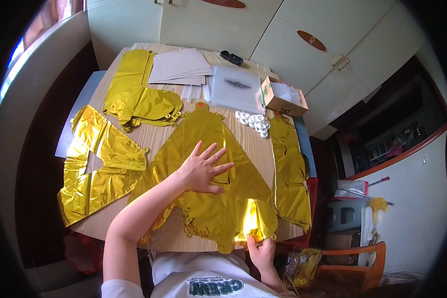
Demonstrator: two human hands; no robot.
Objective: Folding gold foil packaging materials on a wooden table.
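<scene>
A flat, uninflated gold foil balloon [203, 129] shaped like the letter A lies on the wooden table in front of me, its top pointing away. My left hand [203, 168] rests on its middle, palm down with fingers spread. At the near right corner, my right hand [261, 248] pinches the balloon's edge between thumb and fingers, and the foil there shines brightly. To the left lies another creased gold foil balloon [115, 174] with a hole in its middle. Along the right edge of the table lies a narrow gold foil balloon [288, 169].
Folded gold foil [126, 84] lies far left beside grey-brown card sheets [179, 67]. Behind are a clear plastic sheet [233, 89], a black object [231, 58], white ribbon rolls [253, 121] and a cardboard box [284, 99]. A wooden chair [377, 258] stands right.
</scene>
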